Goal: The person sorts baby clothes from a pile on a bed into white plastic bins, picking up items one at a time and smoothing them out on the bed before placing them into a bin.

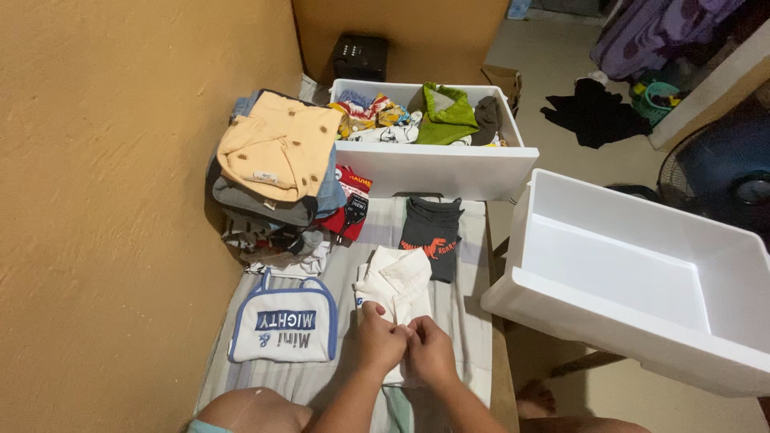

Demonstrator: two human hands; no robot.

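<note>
Both hands pinch the near edge of a small cream cotton shirt (397, 289) lying on a striped cloth. The left hand (379, 341) and right hand (430, 351) touch, fingers clenched on fabric. The shirt's long axis runs away from the person, towards a dark grey dinosaur-print T-shirt (433, 234).

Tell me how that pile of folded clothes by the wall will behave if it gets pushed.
The pile of clothes would likely slump rather than slide as one: it is soft fabric, stacked unevenly. The peach shirt on top overhangs and looks apt to slip off first. The wall beside it should stop a fall that way.
</note>
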